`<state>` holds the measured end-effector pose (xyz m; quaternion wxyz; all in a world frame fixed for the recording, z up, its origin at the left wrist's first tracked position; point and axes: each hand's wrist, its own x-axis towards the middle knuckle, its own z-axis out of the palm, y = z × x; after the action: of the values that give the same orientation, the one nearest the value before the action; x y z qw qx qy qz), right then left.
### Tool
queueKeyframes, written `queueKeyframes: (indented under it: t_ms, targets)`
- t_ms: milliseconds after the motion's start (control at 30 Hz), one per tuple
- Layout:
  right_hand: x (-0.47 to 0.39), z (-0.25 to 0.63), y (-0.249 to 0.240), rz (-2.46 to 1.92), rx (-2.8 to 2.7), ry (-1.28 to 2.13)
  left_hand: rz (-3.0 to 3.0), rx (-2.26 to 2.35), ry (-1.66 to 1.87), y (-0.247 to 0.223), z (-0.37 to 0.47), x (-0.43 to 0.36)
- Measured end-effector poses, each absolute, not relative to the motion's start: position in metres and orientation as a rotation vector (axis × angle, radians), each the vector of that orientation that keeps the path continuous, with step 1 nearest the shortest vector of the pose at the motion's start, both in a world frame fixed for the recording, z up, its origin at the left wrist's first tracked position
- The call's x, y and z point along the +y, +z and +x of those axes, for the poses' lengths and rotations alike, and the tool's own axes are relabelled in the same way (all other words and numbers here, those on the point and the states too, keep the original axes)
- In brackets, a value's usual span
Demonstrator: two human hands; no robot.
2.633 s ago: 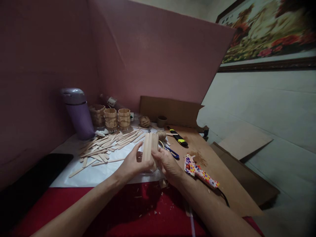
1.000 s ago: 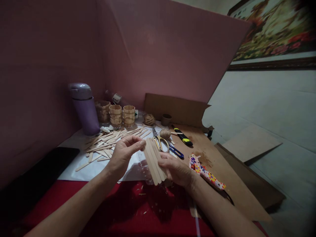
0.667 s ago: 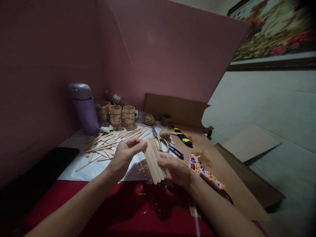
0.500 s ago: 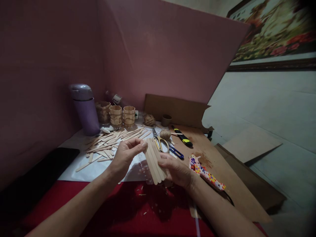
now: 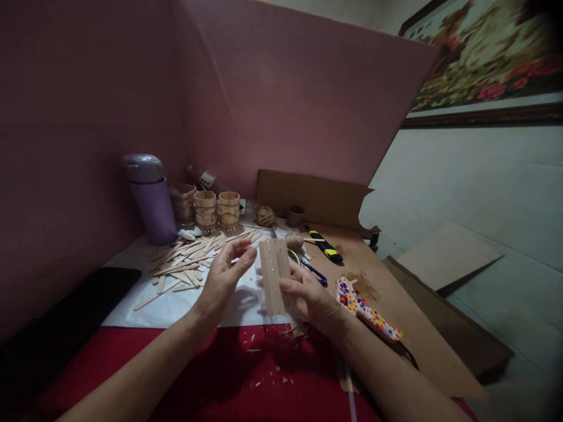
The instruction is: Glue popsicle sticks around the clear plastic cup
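Note:
A small panel of wooden craft sticks [image 5: 273, 278], laid side by side, is upright in my right hand [image 5: 308, 293]. The thumb lies on its near face and the other fingers are partly hidden behind it. Pale shiny spots, like glue, show along its seams. Just left of the panel, my left hand [image 5: 226, 281] holds nothing, its fingers raised and apart from the thumb. Beyond my hands lies a loose pile of craft sticks [image 5: 189, 258] on white paper [image 5: 123, 305]. Scissors [image 5: 294, 255] are mostly hidden behind the panel and my right hand.
A purple tumbler [image 5: 153, 205] stands beside several stick-built cups [image 5: 229, 211]. Behind the panel are twine balls [image 5: 294, 240], a small brown pot [image 5: 295, 215], a utility knife [image 5: 325, 245] and blue snips [image 5: 314, 272]. A flowered glue gun [image 5: 367, 310] rests on cardboard [image 5: 422, 346].
My left hand has let go of the panel's upper left edge and its fingers have opened. The panel has turned more upright in my right hand, showing shiny spots on its face.

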<state>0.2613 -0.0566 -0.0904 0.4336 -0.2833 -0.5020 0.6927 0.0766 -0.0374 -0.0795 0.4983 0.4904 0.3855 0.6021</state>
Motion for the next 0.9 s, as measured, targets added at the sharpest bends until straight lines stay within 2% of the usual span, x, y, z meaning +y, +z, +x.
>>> queueKeyframes:
  t_ms: [367, 900]
  targets:
    - [-0.061, 0.256, -0.083, -0.641, -1.294, 1.534, 1.397, 0.785, 1.194, -0.081, 0.084, -0.043]
    - [-0.06, 0.259, -0.094, -0.705, -1.489, 1.307, 1.522, 0.804, 1.249, -0.084, 0.079, -0.04]
